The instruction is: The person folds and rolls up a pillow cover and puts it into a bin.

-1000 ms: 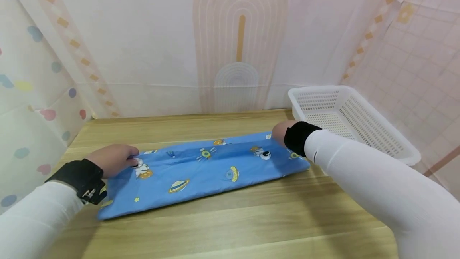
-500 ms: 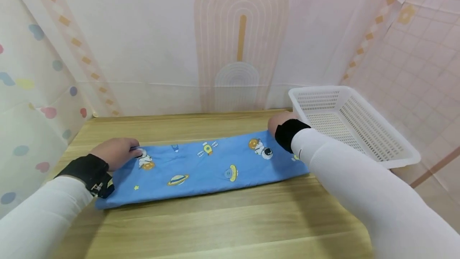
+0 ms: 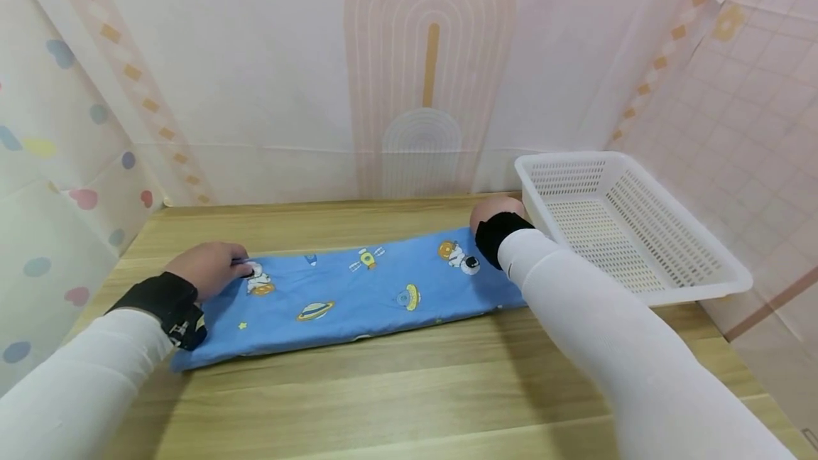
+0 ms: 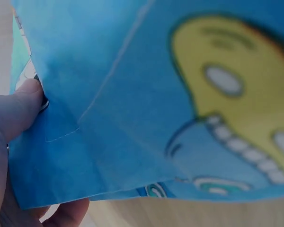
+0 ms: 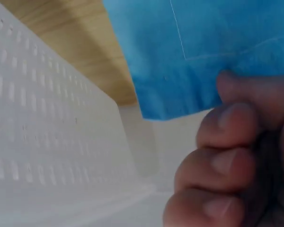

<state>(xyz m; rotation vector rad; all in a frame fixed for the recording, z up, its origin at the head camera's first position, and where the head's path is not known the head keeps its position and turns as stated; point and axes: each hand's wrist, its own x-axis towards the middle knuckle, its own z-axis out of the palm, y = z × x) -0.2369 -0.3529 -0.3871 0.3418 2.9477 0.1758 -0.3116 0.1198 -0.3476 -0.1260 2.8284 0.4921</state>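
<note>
A blue cloth [image 3: 358,297] printed with astronauts, rockets and planets lies folded into a long strip across the wooden table. At its far left corner my left hand [image 3: 207,267] pinches the edge. In the left wrist view, the thumb [image 4: 26,101] lies on one face of the cloth, with fingers curled beneath the lower edge. My right hand [image 3: 495,211] grips the far right end, close beside the white basket. Stitching runs along the cloth's hem [image 5: 180,42] in the right wrist view, where thumb and forefinger pinch its edge and the other fingers are curled.
A white plastic basket [image 3: 684,229] with slotted walls stands at the back right of the wooden table [image 3: 383,403]. Behind the table hangs a pale patterned curtain [image 3: 268,91], with more printed sheeting at both sides.
My right hand has moved left and a little away with its end of the cloth. The left hand has shifted slightly right and away. The cloth's upper layer looks flatter.
</note>
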